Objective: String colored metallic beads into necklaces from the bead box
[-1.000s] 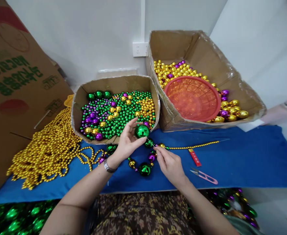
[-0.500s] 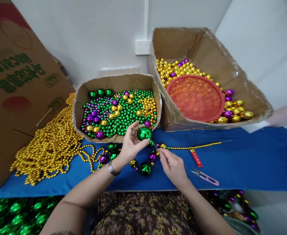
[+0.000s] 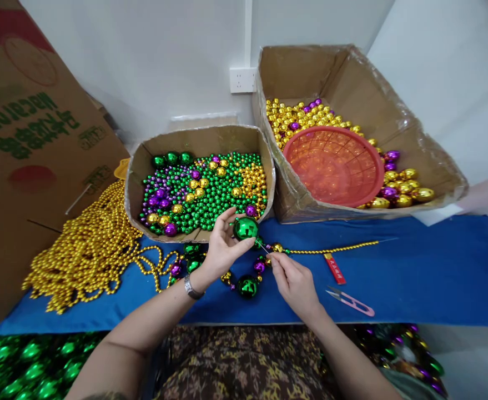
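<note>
My left hand [image 3: 221, 249] grips a large shiny green ball [image 3: 245, 228] between thumb and fingertips, just in front of the small cardboard box. My right hand [image 3: 292, 279] pinches a thin needle or thread [image 3: 263, 248] whose tip points at the ball. A strand of green, purple and gold balls [image 3: 247, 286] curves on the blue cloth below both hands. From the right hand's fingertips a thin string of small gold beads [image 3: 331, 249] runs to the right.
A small box [image 3: 202, 139] holds mixed green, purple and gold beads. A larger box [image 3: 435, 166] holds gold balls and a red basket [image 3: 335, 166]. Gold bead strands [image 3: 85, 250] pile at left. Pink snips [image 3: 350, 301] and a red tag [image 3: 333, 268] lie on the blue cloth [image 3: 435, 278].
Both hands hold almost the same pose. The view has shifted slightly, so the green ball and hands sit a little lower and to the right than one second ago.
</note>
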Available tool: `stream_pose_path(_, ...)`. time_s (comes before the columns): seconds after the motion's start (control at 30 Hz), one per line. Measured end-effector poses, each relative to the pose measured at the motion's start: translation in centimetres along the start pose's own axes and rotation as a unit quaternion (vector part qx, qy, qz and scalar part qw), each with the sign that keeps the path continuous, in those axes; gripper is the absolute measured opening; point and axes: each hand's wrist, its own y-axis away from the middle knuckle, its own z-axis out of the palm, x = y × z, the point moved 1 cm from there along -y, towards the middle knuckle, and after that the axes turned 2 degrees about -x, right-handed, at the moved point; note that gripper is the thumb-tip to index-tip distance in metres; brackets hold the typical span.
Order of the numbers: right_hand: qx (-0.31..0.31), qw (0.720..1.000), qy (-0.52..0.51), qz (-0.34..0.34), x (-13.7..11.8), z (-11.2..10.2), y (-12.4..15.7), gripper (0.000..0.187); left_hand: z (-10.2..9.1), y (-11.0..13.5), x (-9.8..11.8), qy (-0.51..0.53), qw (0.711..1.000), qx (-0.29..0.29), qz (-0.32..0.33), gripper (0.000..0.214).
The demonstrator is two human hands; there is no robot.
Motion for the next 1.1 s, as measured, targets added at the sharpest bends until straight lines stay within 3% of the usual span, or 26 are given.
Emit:
stream_pose_path(0.2, 0.007, 1.000, 0.011, 0.003, 0.0, -0.2, 0.0, 0.019, 0.0, 0.2, 0.5, 0.002, 0.997, -0.071, -0.003, 0.078)
stream_pose_path(0.3, 0.022, 0.999, 0.026, 0.022, 0.3, -0.9, 0.2, 0.018, -1.9, -1.3, 1.1, -0.024, 0.998, -0.061, 0.005, 0.055)
stream_pose_path(0.37, 0.032, 0.998, 0.036, 0.030, 0.6, -1.4, 0.3, 0.018, -3.4, -2.9, 1.3, -0.114, 0.993, -0.036, 0.010, 0.037)
stream_pose_path(0.43, 0.039, 0.998, 0.040, 0.031, 0.7, -1.8, 0.3, 0.018, -4.3, -4.6, 1.3, -0.249, 0.967, -0.041, 0.016, 0.027)
stream_pose_path(0.53, 0.046, 0.997, 0.042, 0.035, 0.8, -1.9, 0.1, 0.018, -4.2, -7.4, 0.8, -0.421, 0.901, -0.097, 0.044, 0.019)
stream_pose_path(0.67, 0.055, 0.997, 0.040, 0.037, 0.6, -1.8, -0.1, 0.019, -1.8, -11.6, -0.5, -0.553, 0.815, -0.152, 0.079, 0.022)
stream_pose_path(0.73, 0.056, 0.997, 0.038, 0.038, 0.6, -1.8, -0.2, 0.019, -0.4, -13.6, -1.3, -0.584, 0.796, -0.151, 0.060, 0.021)
stream_pose_path(0.93, 0.064, 0.996, 0.044, 0.052, 0.9, -2.3, -0.3, 0.020, 2.6, -16.6, -3.3, -0.547, 0.825, -0.141, 0.022, 0.011)
stream_pose_path(1.03, 0.071, 0.994, 0.053, 0.057, 1.3, -2.7, -0.1, 0.021, 2.7, -16.4, -2.8, -0.505, 0.853, -0.133, 0.008, 0.011)
stream_pose_path(1.1, 0.074, 0.994, 0.055, 0.061, 1.6, -2.8, 0.1, 0.020, 2.3, -15.4, -1.8, -0.433, 0.892, -0.128, -0.010, 0.016)
